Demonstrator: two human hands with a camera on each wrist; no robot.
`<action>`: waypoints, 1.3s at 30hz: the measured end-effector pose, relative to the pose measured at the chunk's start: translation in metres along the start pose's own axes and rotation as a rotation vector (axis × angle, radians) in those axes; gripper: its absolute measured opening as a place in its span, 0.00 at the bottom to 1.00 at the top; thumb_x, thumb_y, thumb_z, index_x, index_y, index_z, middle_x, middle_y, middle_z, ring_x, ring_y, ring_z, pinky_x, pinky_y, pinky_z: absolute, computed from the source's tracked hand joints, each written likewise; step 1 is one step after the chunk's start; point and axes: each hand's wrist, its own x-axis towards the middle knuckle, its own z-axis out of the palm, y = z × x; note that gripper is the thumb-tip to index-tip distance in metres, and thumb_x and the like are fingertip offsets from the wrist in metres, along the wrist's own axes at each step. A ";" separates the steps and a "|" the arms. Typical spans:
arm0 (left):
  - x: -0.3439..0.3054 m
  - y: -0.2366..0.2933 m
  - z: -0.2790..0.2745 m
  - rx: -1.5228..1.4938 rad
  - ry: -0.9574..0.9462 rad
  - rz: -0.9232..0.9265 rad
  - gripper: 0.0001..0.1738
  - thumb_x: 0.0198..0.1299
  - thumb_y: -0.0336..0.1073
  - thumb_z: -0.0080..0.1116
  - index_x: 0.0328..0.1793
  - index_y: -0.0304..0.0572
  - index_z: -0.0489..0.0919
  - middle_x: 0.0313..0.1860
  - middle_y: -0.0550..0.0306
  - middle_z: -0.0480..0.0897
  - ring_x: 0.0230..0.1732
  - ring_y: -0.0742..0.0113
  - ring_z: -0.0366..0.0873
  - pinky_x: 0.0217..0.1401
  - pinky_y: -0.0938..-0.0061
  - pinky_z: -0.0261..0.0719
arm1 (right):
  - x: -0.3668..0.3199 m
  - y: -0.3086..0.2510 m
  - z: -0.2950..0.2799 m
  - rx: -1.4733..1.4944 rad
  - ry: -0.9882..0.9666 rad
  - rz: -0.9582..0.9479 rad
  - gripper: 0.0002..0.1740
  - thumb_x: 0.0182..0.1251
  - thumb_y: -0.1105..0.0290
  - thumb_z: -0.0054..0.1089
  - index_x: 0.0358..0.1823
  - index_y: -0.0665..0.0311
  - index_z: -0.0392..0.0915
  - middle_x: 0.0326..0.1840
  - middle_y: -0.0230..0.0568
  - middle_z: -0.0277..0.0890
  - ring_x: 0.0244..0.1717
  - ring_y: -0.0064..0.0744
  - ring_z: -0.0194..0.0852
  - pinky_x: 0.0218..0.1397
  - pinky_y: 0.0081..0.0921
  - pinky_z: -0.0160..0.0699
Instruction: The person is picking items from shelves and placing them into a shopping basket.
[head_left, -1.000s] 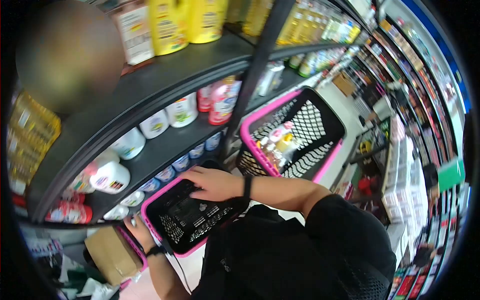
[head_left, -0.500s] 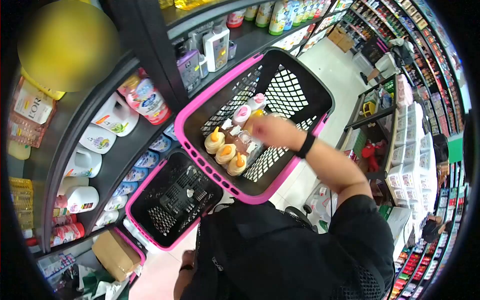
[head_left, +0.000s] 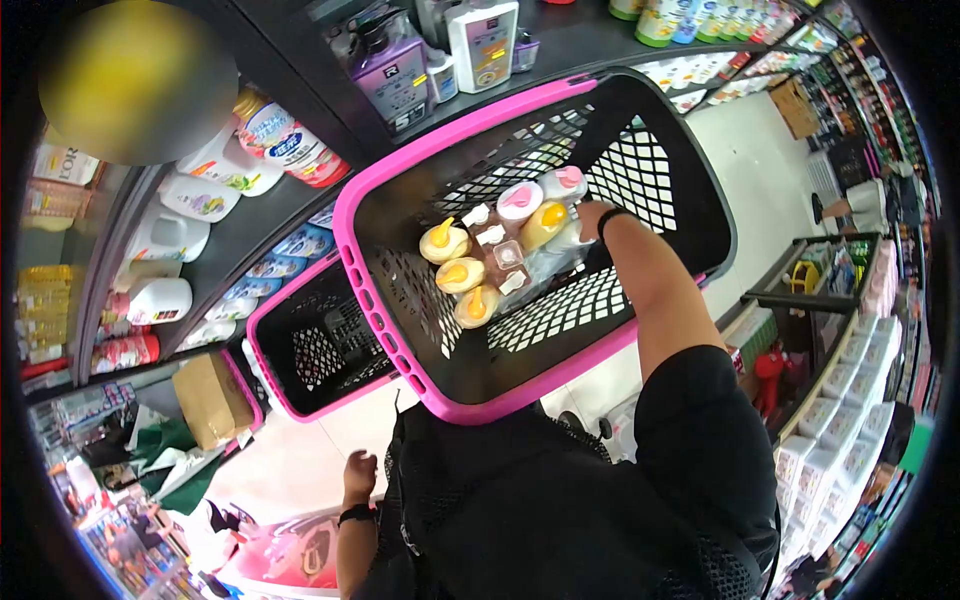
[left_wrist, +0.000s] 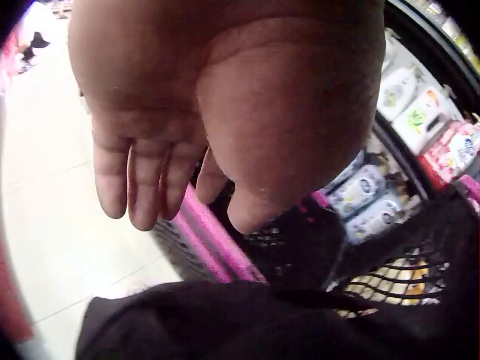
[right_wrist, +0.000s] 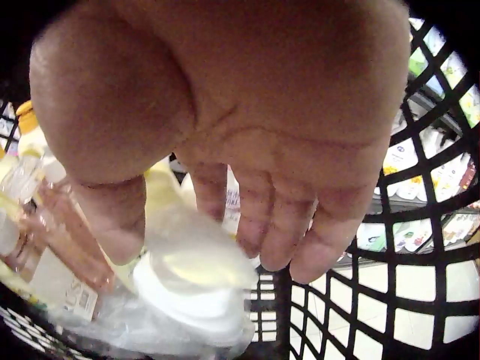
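In the head view, several pump-top bottles (head_left: 478, 305) and clear-capped bottles lie in a black basket with a pink rim (head_left: 480, 410). My right hand (head_left: 592, 220) reaches down inside it beside the yellow-topped bottle (head_left: 545, 225). In the right wrist view this hand (right_wrist: 225, 112) has its fingers extended, with a translucent, white-ended container (right_wrist: 195, 289) just beyond the thumb; contact is unclear. My left hand (head_left: 359, 477) hangs low, away from the baskets. Its fingers hang loose and hold nothing in the left wrist view, where the hand (left_wrist: 217, 97) fills the upper part.
A second pink-rimmed basket (head_left: 300, 412) stands lower left, against shelves of white jugs (head_left: 160, 300). A cardboard box (head_left: 212, 402) is farther left. White tubs (head_left: 830, 440) are stacked at the right, and a person (head_left: 855, 205) is in the aisle.
My right hand has left the smaller basket and reached down among the bottles in the larger one. My left hand has come away from the smaller basket's rim. The view has shifted.
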 end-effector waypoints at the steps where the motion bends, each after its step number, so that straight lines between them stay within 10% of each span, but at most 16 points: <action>1: -0.024 0.036 -0.002 -0.045 0.015 -0.230 0.22 0.66 0.43 0.58 0.57 0.32 0.79 0.39 0.44 0.86 0.39 0.57 0.85 0.44 0.63 0.82 | 0.004 -0.001 0.013 0.000 0.024 0.023 0.30 0.50 0.59 0.73 0.55 0.65 0.79 0.52 0.55 0.83 0.55 0.48 0.83 0.61 0.40 0.81; 2: -0.049 0.073 -0.004 -0.093 0.041 -0.460 0.20 0.66 0.43 0.57 0.54 0.33 0.81 0.40 0.42 0.87 0.41 0.55 0.86 0.47 0.60 0.82 | 0.006 -0.003 0.022 0.001 0.047 0.049 0.30 0.52 0.60 0.72 0.56 0.65 0.78 0.52 0.56 0.83 0.55 0.49 0.83 0.61 0.41 0.81; 4: -0.085 -0.053 0.050 0.095 -0.107 -0.393 0.17 0.66 0.41 0.57 0.45 0.33 0.86 0.38 0.41 0.87 0.41 0.52 0.87 0.47 0.60 0.83 | 0.003 -0.007 0.023 0.022 0.090 0.073 0.29 0.54 0.62 0.69 0.58 0.65 0.76 0.52 0.56 0.83 0.55 0.49 0.83 0.61 0.42 0.81; 6: -0.108 -0.033 0.053 0.270 -0.224 -0.041 0.17 0.66 0.41 0.58 0.41 0.31 0.87 0.37 0.41 0.87 0.39 0.50 0.86 0.45 0.60 0.83 | 0.003 -0.005 0.023 0.036 0.089 0.086 0.28 0.56 0.64 0.67 0.59 0.65 0.76 0.52 0.56 0.83 0.55 0.49 0.83 0.61 0.42 0.81; 9: -0.136 -0.050 0.066 0.121 -0.271 -0.375 0.18 0.65 0.42 0.59 0.47 0.31 0.83 0.38 0.42 0.87 0.39 0.53 0.86 0.44 0.62 0.83 | -0.004 -0.011 0.013 0.045 0.039 0.082 0.26 0.58 0.67 0.63 0.59 0.66 0.75 0.53 0.55 0.83 0.56 0.50 0.83 0.62 0.42 0.81; 15: -0.106 -0.005 0.070 -0.210 -0.055 -0.421 0.24 0.65 0.44 0.61 0.58 0.31 0.76 0.42 0.44 0.86 0.40 0.60 0.85 0.42 0.65 0.83 | 0.023 0.014 -0.016 0.088 -0.184 0.087 0.48 0.49 0.34 0.68 0.63 0.65 0.79 0.64 0.55 0.78 0.59 0.47 0.81 0.66 0.37 0.77; 22: -0.082 0.099 0.019 -0.375 0.157 -0.597 0.30 0.65 0.45 0.62 0.65 0.33 0.69 0.44 0.45 0.83 0.39 0.59 0.84 0.38 0.65 0.86 | 0.040 -0.004 -0.045 0.294 0.339 0.204 0.33 0.57 0.59 0.71 0.63 0.55 0.69 0.62 0.59 0.74 0.60 0.56 0.78 0.62 0.46 0.80; 36: -0.088 0.036 0.036 -0.296 -0.002 -0.580 0.28 0.65 0.41 0.62 0.65 0.31 0.71 0.31 0.50 0.85 0.28 0.64 0.81 0.26 0.68 0.79 | -0.012 0.022 -0.099 0.157 0.393 0.140 0.24 0.55 0.54 0.64 0.50 0.61 0.77 0.47 0.53 0.85 0.51 0.54 0.84 0.55 0.48 0.81; 39: -0.036 0.078 0.006 -0.154 0.105 -0.531 0.27 0.64 0.44 0.61 0.61 0.31 0.74 0.35 0.44 0.86 0.35 0.55 0.84 0.41 0.63 0.82 | -0.080 0.025 -0.149 0.237 0.529 0.090 0.23 0.53 0.52 0.64 0.40 0.64 0.79 0.40 0.59 0.84 0.45 0.60 0.83 0.51 0.49 0.80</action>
